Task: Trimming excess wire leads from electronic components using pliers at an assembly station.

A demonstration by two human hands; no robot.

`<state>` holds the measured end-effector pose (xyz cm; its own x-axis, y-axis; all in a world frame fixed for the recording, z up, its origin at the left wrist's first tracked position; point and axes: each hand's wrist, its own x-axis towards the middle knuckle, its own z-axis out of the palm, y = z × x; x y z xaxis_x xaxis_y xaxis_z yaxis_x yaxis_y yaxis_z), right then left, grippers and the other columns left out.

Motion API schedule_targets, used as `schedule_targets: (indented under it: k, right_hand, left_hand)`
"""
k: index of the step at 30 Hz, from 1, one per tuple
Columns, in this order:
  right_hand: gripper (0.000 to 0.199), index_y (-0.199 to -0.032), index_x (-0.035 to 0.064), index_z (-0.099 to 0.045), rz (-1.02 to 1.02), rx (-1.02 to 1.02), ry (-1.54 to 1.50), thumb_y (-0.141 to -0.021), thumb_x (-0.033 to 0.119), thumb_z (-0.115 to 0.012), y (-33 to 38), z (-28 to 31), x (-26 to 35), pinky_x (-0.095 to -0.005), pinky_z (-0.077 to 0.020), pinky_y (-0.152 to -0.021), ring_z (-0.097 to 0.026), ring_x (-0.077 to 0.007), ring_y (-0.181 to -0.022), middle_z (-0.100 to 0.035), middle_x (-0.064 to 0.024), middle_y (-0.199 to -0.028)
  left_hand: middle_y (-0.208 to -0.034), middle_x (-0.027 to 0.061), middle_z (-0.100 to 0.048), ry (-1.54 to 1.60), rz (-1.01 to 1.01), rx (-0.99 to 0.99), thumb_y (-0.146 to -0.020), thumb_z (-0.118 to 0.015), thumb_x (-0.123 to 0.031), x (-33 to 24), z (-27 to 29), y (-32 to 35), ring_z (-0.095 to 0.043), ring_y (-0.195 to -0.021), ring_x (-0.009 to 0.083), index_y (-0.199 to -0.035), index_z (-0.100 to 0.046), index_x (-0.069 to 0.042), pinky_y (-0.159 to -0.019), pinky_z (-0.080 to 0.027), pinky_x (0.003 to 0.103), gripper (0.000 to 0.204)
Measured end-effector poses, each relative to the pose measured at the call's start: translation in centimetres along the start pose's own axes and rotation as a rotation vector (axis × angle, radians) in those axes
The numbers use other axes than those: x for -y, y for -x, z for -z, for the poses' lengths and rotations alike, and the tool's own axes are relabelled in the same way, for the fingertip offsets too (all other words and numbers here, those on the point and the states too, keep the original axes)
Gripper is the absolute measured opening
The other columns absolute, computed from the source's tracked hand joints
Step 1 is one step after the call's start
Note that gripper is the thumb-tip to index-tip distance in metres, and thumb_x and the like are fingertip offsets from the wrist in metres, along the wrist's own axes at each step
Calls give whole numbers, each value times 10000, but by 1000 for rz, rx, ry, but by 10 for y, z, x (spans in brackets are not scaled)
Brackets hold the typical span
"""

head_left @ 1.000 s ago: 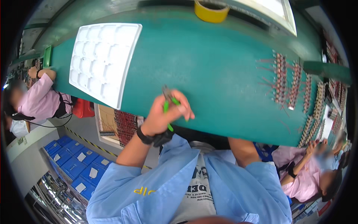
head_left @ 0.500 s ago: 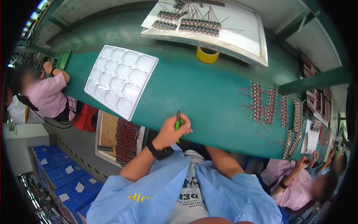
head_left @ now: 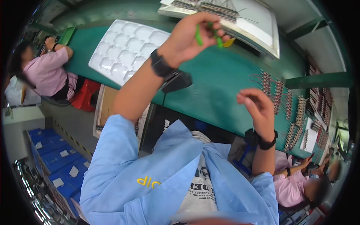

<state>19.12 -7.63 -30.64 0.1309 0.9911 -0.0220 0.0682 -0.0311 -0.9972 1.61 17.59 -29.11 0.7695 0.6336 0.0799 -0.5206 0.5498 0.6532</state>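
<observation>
Gripping likely light, stiff pliers (head_left: 198, 36), best held by handles (head_left: 219, 40), left hand (head_left: 191, 36) is right of white tray (head_left: 120, 48); right hand (head_left: 261, 108) half-curled, empty.

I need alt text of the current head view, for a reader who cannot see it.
The left hand holds a green-handled tool over a green bench; the empty right hand hovers near rows of small parts. A white compartmented tray lies at left.

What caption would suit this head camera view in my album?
Above a green workbench, the left hand grips a green-handled tool near a white compartment tray, the right hand loosely curled.
</observation>
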Motion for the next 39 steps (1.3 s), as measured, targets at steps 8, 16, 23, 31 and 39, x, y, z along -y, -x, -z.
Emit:
schedule_targets:
  k: [8, 16, 23, 31, 39]
  right_hand:
    - [337, -1331, -21, -617, -182, 623, -400, -1005, 66, -626, -35, -157, -76, -340, -484, -1083, -594, -211, -1267, -626, -141, -1356]
    - [440, -1314, -6, -627, -29, 662, 908, -883, 83, -633, 27, -127, -197, -473, -481, -1059, -610, -447, -1194, -643, -266, -1314]
    - [411, -1326, 25, -633, -28, 627, 554, -945, 176, -619, 39, -20, -318, -452, -475, -1093, -594, -407, -1254, -623, -252, -1356]
    - [423, -1356, 63, -622, -165, 779, -349, -998, 283, -575, -75, 64, -453, -438, -486, -1070, -584, -357, -1268, -590, -214, -1411]
    - [449, -1387, 102, -612, -173, 756, -1258, -1051, 390, -532, -30, -16, -450, -423, -497, -1047, -573, -306, -1281, -557, -177, -1465]
  left_hand:
    - [-892, 76, -637, 115, 100, 71, -1016, -559, -172, 33, 13, 5, -664, -917, 227, -924, -621, -33, -934, -547, 400, 178]
    - [-928, 96, -627, -149, 74, 234, -955, -654, -164, -5, 46, 192, -653, -897, 219, -1006, -622, 1, -825, -540, 394, 176]
    - [-1014, 68, -656, -432, 319, -124, -958, -709, -186, 69, 93, 345, -649, -906, 174, -1097, -647, -7, -836, -526, 353, 235]
    - [-1023, 93, -696, -1338, -238, -185, -956, -659, -233, 56, 66, 236, -686, -944, 237, -1095, -667, -75, -876, -538, 365, 211]
    - [-1088, 157, -693, -1917, -402, -488, -839, -739, -296, 93, 108, 152, -630, -1134, 350, -950, -704, -66, -982, -461, 562, 257]
